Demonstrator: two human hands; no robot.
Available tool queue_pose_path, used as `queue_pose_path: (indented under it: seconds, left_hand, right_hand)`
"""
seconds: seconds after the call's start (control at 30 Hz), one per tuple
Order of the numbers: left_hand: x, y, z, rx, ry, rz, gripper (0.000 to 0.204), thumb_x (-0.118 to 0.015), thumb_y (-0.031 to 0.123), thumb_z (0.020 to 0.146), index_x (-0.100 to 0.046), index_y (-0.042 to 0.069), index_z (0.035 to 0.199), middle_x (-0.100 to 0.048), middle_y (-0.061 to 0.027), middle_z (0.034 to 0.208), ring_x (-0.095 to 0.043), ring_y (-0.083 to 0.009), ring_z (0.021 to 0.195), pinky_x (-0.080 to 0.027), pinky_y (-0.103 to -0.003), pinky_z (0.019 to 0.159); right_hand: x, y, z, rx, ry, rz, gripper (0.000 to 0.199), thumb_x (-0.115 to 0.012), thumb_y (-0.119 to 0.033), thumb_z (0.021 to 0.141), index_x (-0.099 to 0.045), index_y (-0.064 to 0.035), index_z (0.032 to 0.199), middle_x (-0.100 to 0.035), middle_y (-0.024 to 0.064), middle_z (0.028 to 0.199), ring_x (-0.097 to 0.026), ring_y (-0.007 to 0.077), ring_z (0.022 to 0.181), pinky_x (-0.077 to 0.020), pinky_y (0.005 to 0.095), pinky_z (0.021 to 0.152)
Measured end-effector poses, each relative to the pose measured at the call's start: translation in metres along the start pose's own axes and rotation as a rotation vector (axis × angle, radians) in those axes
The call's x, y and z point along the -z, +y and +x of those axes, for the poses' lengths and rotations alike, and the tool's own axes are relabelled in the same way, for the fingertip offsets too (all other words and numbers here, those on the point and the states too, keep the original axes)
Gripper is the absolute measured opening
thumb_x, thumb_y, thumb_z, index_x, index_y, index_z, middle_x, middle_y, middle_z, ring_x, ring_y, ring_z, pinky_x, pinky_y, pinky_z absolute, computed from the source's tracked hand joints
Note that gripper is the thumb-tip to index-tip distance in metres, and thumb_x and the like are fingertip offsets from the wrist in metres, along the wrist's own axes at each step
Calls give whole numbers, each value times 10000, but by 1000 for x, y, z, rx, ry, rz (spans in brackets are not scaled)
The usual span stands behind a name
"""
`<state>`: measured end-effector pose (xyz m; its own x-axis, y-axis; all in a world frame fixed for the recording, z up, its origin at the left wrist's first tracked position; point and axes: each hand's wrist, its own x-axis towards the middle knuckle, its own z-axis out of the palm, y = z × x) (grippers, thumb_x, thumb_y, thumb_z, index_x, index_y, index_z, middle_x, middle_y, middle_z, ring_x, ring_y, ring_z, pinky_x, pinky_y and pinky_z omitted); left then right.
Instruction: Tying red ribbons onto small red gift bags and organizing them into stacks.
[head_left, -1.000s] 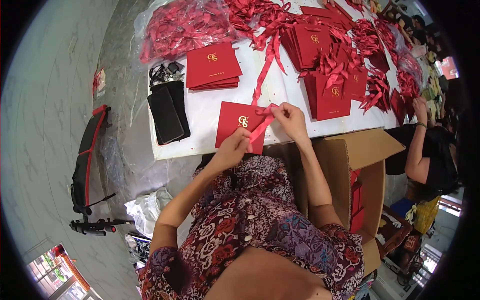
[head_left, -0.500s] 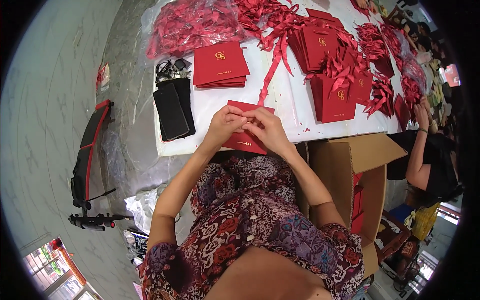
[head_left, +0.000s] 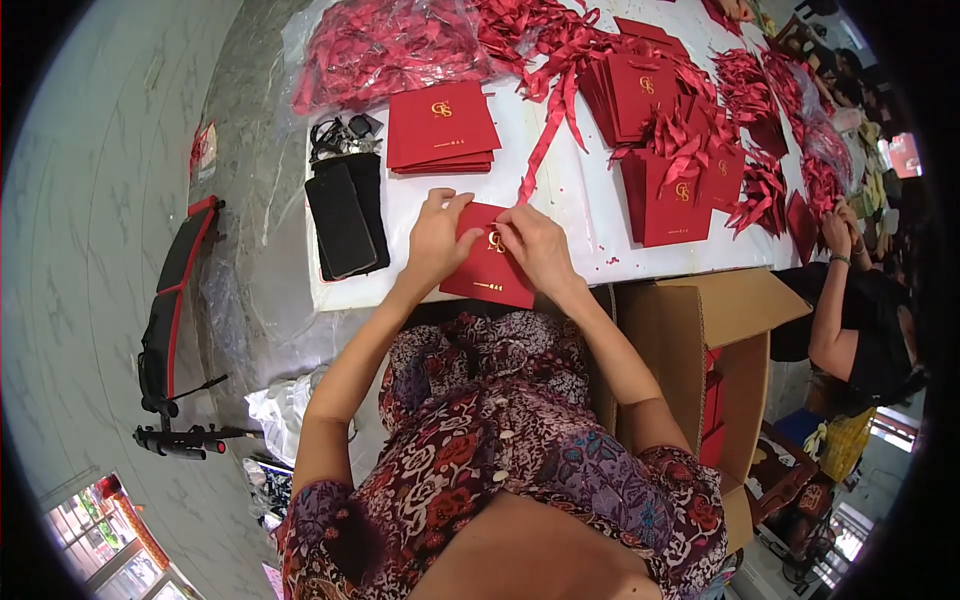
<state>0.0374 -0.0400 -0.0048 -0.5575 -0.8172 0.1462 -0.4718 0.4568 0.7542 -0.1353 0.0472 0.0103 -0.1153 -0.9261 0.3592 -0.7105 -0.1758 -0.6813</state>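
A flat red paper bag [head_left: 487, 280] with a gold emblem lies in front of me at the table's near edge. My left hand [head_left: 438, 240] rests over its left side, thumb and fingers spread apart, with nothing held. At the bag's upper right, my right hand [head_left: 535, 245] has thumb and forefinger pinched together. A long red ribbon [head_left: 537, 165] runs from the pile down to these fingers and disappears behind them. The pinched end itself is mostly hidden.
Left of the bag lie a black phone [head_left: 340, 222] on a dark cloth and a stack of red bags [head_left: 440, 125]. Behind are bagged ribbons [head_left: 390, 55]. More ribboned bags [head_left: 670, 215] stand to the right, above an open cardboard box [head_left: 740, 300]. Another person's arm [head_left: 835, 300] is far right.
My hands, together over the bag's top before, have come apart. The left moved left and spread its fingers; the right stays near the ribbon. The gold emblem now shows between them.
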Motion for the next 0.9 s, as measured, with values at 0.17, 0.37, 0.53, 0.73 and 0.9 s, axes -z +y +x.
queue_pose_path:
  seconds: [0.17,0.37,0.53,0.73,0.9]
  left_hand:
    - [-2,0,3,-72,-69,171,457,-821,165,730,-625,46,1125,-550,-153,1137,-567,-351,1048,-506,-425,849]
    - [-7,9,-3,-136,5,136,371,-769,97,757,-610,34,1086,-551,-154,1075,-602,-360,963,-513,-413,795]
    - [-6,17,-3,-269,47,152,171,-650,21,791,-560,20,936,-553,-164,931,-586,-363,831,-489,-452,724]
    - [-16,27,-9,-278,105,299,115,-615,36,781,-524,27,851,-572,-140,773,-584,-353,775,-471,-453,684]
    - [-7,22,-9,-188,87,81,85,-628,54,834,-591,28,906,-651,-149,809,-627,-328,724,-497,-408,644]
  right_hand:
    - [-9,10,0,-89,-59,52,123,-673,-86,849,-605,-13,921,-627,158,839,-634,358,773,-500,440,670]
    - [-16,10,-1,-139,-65,99,120,-678,-80,830,-607,-7,893,-634,157,828,-641,347,761,-501,426,661]
    - [-18,1,-1,-246,-54,244,122,-689,-84,807,-608,2,838,-638,168,776,-646,335,706,-504,413,631]
    - [-22,-12,2,-308,-50,49,132,-716,-78,790,-610,-1,803,-644,140,689,-654,250,617,-502,353,581]
    - [-15,-17,0,-303,-18,183,156,-741,-106,806,-623,-3,815,-644,121,706,-653,259,616,-497,356,579]
